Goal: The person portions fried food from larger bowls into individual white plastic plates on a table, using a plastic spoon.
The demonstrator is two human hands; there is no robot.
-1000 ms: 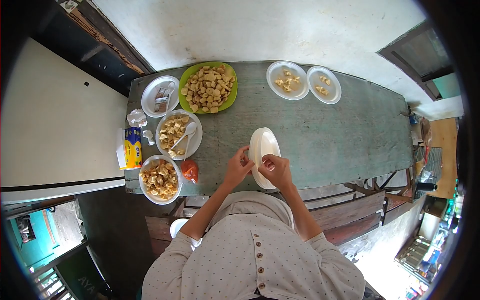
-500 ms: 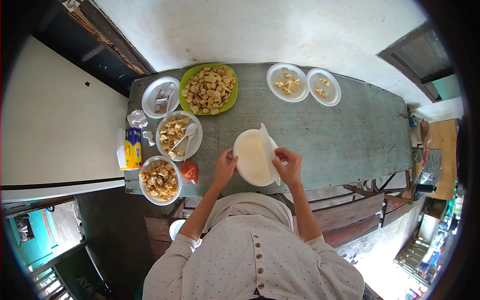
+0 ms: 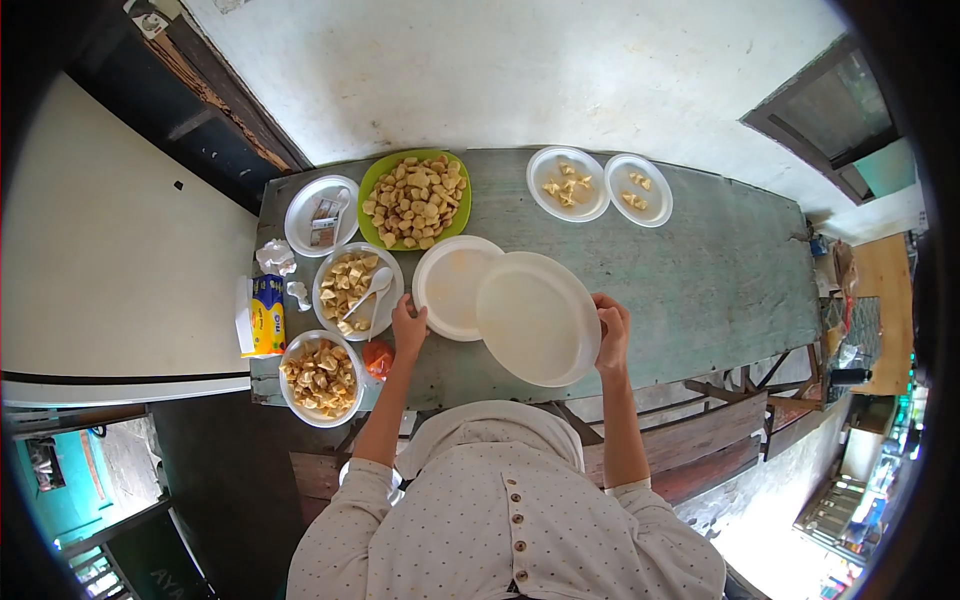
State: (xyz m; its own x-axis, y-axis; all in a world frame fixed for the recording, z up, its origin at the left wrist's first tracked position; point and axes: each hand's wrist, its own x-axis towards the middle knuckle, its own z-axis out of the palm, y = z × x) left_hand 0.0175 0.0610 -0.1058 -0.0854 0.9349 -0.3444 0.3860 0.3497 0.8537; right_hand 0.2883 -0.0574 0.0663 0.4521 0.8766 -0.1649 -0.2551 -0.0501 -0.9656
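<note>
My right hand (image 3: pixel 612 338) pinches the right rim of a white oval plate (image 3: pixel 540 320), holding it tilted. That plate overlaps the right part of another white plate (image 3: pixel 448 290), which looks laid on the table. At this second plate's lower left rim is my left hand (image 3: pixel 408 326), its thumb and finger apart, near or touching the edge. Left of this hand stands a plate of cut pieces (image 3: pixel 348 280) with a white spoon (image 3: pixel 376 288). A small bag of red sauce (image 3: pixel 378 359) lies just below the hand.
A green bowl (image 3: pixel 416 200) heaped with tan pieces stands behind. Further left are a plate with small packets (image 3: pixel 325 222), a plate of sauced pieces (image 3: pixel 320 378), crumpled tissue (image 3: pixel 276 257) and a tissue pack (image 3: pixel 266 315). Two plates with few pieces (image 3: pixel 567 187) (image 3: pixel 640 190) stand at the back.
The two white plates, stacked together before, are now parted. My left hand and one plate have moved left; my right hand has drawn the other slightly right, and it now faces up.
</note>
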